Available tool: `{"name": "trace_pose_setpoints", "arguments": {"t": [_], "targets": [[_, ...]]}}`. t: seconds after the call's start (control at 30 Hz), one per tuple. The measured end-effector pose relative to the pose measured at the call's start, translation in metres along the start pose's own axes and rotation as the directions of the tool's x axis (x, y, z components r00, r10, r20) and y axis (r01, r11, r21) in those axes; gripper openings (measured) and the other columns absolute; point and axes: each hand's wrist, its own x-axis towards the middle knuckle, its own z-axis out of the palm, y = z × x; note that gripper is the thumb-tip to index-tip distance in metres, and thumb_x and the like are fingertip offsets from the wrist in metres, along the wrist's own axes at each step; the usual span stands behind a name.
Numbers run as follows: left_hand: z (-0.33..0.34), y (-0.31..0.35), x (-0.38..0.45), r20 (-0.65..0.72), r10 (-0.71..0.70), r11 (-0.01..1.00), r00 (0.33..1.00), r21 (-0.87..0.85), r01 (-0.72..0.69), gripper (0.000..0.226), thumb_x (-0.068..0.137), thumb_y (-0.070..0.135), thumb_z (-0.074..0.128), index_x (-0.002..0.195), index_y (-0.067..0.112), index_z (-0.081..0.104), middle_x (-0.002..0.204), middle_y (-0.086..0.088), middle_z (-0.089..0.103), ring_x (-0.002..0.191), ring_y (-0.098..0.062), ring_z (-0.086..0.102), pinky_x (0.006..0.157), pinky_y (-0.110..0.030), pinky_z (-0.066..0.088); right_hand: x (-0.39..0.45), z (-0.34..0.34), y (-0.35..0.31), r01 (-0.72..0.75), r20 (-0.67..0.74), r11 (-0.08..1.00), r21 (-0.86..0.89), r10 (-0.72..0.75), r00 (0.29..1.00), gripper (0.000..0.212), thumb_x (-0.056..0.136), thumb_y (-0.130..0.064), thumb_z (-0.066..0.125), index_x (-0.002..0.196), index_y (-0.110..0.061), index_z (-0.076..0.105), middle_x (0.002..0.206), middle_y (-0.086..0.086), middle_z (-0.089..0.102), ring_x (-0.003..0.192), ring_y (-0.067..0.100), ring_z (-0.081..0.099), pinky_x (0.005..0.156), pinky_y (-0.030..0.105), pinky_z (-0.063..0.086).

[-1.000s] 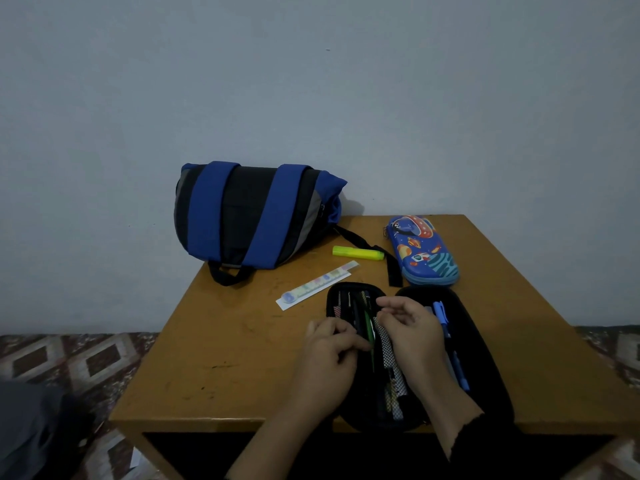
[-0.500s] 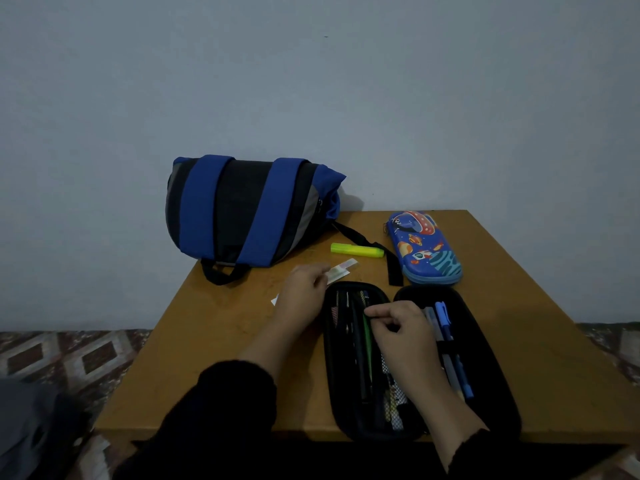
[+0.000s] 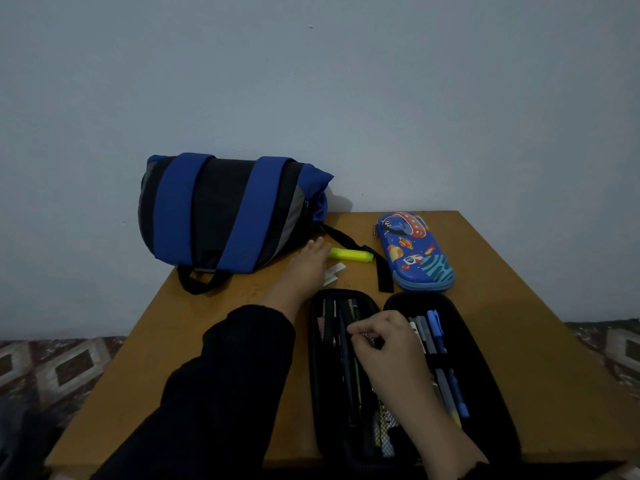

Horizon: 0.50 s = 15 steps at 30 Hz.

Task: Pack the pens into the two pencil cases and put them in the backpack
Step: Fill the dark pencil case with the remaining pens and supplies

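An open black pencil case (image 3: 485, 386) lies at the table's front with several pens in both halves, blue pens (image 3: 437, 336) on the right. My right hand (image 3: 384, 344) rests over the left half and pinches something there. My left hand (image 3: 308, 263) reaches far across the table, fingers stretched toward the yellow highlighter (image 3: 353, 254). It partly covers the white ruler (image 3: 334, 273). A closed blue space-print pencil case (image 3: 414, 252) lies at the back right. The blue and black backpack (image 3: 221, 213) stands against the wall at the back left.
The backpack's black strap (image 3: 382, 271) trails across the wooden table (image 3: 207, 341) between the highlighter and the blue case. The wall is just behind the table. Patterned floor shows on both sides.
My left hand left the black case and moved forward over the ruler, up to the highlighter. My right hand stayed on the pens in the left half.
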Motion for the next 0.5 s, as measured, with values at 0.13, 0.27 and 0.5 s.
{"name": "trace_pose_setpoints", "arguments": {"t": [0.13,0.27,0.5], "targets": [[0.001,-0.003,0.008,0.056,-0.005,0.991,0.998,0.131,-0.002,0.054,0.102,0.018,0.036,0.152,0.02,0.018,0.162,0.001,0.006,0.149,-0.021,-0.003,0.118,-0.048,0.008,0.0,0.0,0.0,-0.01,0.002,1.0,0.011,0.01,1.0,0.017,0.088,-0.014,0.061,0.081,-0.029,0.068,0.094,-0.018,0.049,0.092,-0.007,0.049,0.067,0.004,0.038],[-0.001,-0.009,0.012,0.04,0.035,0.988,0.999,0.151,-0.04,0.043,0.101,0.022,0.039,0.144,0.016,0.037,0.154,-0.002,0.03,0.147,-0.025,0.01,0.118,-0.048,0.015,0.0,-0.001,-0.001,-0.011,0.005,1.0,0.019,0.011,1.0,0.018,0.088,-0.014,0.061,0.081,-0.029,0.067,0.094,-0.017,0.049,0.092,-0.009,0.049,0.068,0.004,0.038],[-0.002,-0.015,0.0,-0.166,0.02,0.998,0.986,0.061,-0.01,0.019,0.091,0.023,0.061,0.107,0.013,0.061,0.11,-0.007,0.052,0.103,-0.027,0.051,0.083,-0.037,0.044,-0.001,-0.001,-0.002,-0.019,-0.002,0.999,0.034,0.019,1.0,0.017,0.088,-0.013,0.061,0.082,-0.027,0.069,0.095,-0.015,0.05,0.092,-0.006,0.05,0.069,0.004,0.04]]}}
